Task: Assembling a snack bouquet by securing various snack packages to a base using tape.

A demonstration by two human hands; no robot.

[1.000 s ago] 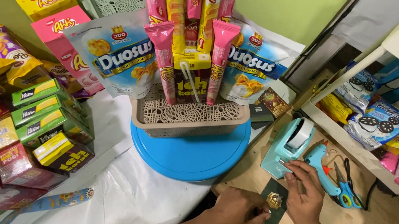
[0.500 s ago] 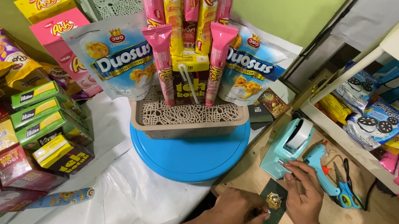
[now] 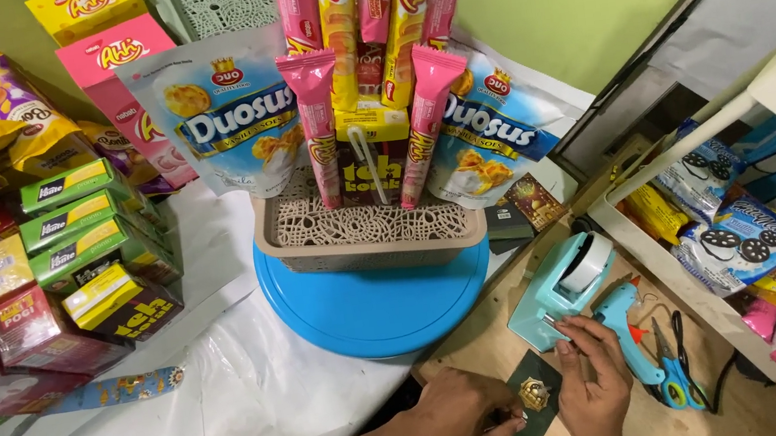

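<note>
Both hands were down at the bottom edge: the left hand pinned a small dark packet with a gold emblem, the right hand pinched its far side, maybe pulling tape. A teal tape dispenser sat just beside, blue turntable behind.

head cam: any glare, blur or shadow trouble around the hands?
Head view: sharp, evenly lit; soft glare on the white plastic sheet and the snack bags; left hand and right hand crisp on the dark card, faint shadows only; slight wide-angle bend at the edges.
</note>
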